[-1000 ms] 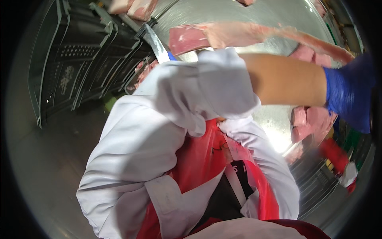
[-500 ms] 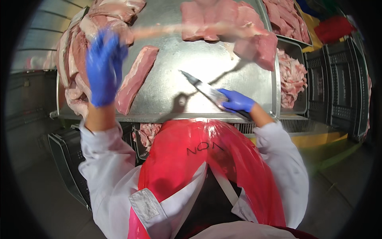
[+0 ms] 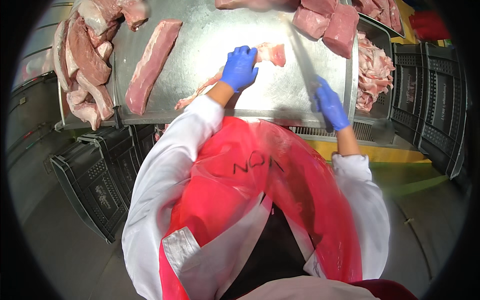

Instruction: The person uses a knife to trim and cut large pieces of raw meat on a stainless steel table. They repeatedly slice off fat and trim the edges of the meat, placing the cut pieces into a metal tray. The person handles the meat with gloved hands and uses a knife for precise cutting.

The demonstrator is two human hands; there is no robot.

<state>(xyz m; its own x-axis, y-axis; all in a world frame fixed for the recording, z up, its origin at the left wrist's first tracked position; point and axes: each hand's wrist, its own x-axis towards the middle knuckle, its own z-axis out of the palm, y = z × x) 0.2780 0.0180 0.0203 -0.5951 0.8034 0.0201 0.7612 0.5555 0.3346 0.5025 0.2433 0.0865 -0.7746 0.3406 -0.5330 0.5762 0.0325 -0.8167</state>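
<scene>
My left hand (image 3: 240,68), in a blue glove, presses down on a thin, pale pink meat strip (image 3: 274,54) on the metal table. The strip's wider end shows past the fingers, and its narrow tail trails towards the near edge. My right hand (image 3: 330,104), also gloved in blue, is closed round a knife (image 3: 304,55) beside the strip. Its blade points away from me and is smeared by motion; the handle is mostly hidden. Left of my left hand, a long trimmed piece of meat (image 3: 154,65) lies by itself.
Untrimmed meat pieces (image 3: 85,55) are heaped at the table's left edge. Cut blocks of meat (image 3: 340,31) sit at the far right. Beyond the right edge stands a bin of trimmings (image 3: 371,75) near dark crates (image 3: 425,95). More dark crates (image 3: 102,185) stand below the table's left side.
My left hand has moved right from the heap and come down on the strip. The knife has swung from pointing far left to pointing nearly straight away. The view has shifted.
</scene>
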